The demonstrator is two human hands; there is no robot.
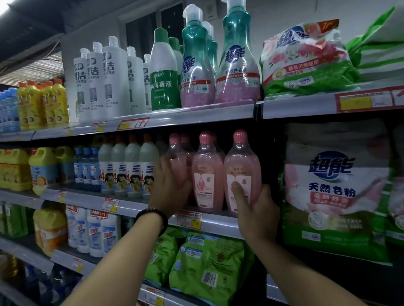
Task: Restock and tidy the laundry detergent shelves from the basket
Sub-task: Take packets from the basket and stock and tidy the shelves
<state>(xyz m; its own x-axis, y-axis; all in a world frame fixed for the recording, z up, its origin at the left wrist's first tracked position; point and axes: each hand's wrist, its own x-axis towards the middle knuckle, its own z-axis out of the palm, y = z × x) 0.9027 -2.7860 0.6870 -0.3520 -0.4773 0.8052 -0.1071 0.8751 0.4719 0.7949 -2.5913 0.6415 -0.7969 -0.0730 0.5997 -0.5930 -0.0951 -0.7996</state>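
Three pink detergent bottles with pink caps stand at the front of the second shelf (208, 220), with more behind them. My right hand (257, 211) grips the right pink bottle (241, 164) low down, thumb on its label. My left hand (168, 186) wraps around the left pink bottle (178, 159), fingers curled behind it. The middle pink bottle (207, 174) stands between them, untouched. No basket is in view.
Grey bleach bottles (130, 169) stand just left of my left hand. Teal pump bottles (236, 55) and white bottles (109, 78) fill the top shelf. Large washing powder bags (335, 191) sit at the right, green bags (209, 269) below.
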